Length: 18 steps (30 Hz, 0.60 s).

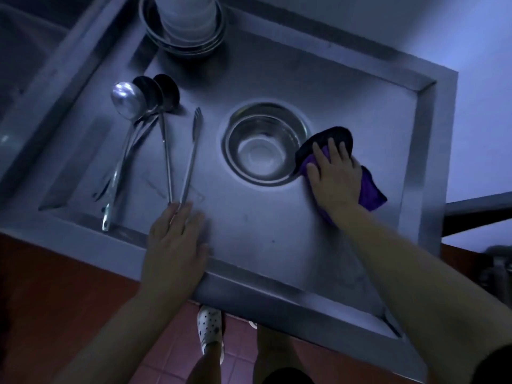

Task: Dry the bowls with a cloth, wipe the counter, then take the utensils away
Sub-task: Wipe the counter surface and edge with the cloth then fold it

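R hand: fingers spread flat, pressing purple cloth on counter, just right of sunken bowl.
L hand: fingers straight, together, resting on ladle handle ends.
Cloth: soft, light; palm it flat.
Utensils: left side, stiff, prob. slick; take by handles.
Stacked bowls: back edge.

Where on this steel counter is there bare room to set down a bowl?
Bare steel lies along the near edge of the counter, between the left hand and right hand, and beyond the recessed bowl. The ladles and tongs crowd the left; stacked bowls fill the far corner.
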Motion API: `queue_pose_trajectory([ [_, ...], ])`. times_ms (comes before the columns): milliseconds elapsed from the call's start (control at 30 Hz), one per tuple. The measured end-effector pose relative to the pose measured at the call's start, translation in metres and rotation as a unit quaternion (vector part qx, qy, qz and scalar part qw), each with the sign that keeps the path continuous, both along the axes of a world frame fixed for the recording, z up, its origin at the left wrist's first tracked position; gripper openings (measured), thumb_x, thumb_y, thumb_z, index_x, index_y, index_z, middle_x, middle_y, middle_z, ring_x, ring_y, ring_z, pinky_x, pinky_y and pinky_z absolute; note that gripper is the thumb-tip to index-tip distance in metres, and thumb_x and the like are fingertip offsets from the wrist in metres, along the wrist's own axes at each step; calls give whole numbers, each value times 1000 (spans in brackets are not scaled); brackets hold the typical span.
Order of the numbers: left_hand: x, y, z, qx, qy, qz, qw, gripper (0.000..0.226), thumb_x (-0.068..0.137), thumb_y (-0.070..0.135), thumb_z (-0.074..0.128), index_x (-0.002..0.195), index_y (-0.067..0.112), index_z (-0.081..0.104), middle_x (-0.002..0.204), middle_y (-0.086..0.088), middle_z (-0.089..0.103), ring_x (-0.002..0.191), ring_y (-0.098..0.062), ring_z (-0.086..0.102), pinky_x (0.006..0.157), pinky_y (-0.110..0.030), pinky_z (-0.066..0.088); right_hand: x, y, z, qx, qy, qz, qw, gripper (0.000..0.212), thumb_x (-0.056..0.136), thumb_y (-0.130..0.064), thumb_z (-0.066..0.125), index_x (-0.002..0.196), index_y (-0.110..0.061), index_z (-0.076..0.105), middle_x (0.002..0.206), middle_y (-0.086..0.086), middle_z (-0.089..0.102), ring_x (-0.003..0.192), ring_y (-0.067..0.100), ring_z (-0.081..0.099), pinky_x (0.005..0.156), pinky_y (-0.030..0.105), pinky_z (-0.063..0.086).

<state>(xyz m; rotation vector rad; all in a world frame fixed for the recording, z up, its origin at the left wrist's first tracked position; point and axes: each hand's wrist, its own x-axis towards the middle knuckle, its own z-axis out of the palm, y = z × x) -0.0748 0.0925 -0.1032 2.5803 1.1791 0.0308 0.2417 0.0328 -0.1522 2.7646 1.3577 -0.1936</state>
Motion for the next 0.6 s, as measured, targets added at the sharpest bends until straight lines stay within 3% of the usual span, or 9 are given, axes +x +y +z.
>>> queue_pose_trajectory([
  [200,-33,2,6,-1,-9,51,999,53,71,14,55,122,0,59,134,-21,52,129,-40,41,103,-53,36,-118,-34,2,-2,43,68,997,56,91,-48,30,144,-30,37,153,9,30,141,29,24,111,46,22],
  [467,-78,5,15,30,13,64,997,48,76,19,56,119,-1,60,131,-23,54,128,-39,41,109,-43,25,-224,-10,7,-39,167,252,952,48,97,-45,25,144,-39,30,159,-5,10,146,16,-2,114,40,-2],
  [600,-84,-3,20,25,15,47,998,48,75,10,73,119,-3,59,131,-24,53,128,-40,41,107,-47,29,-237,-50,22,-3,176,244,954,48,94,-47,32,140,-34,41,151,-2,35,142,18,23,111,41,20],
])
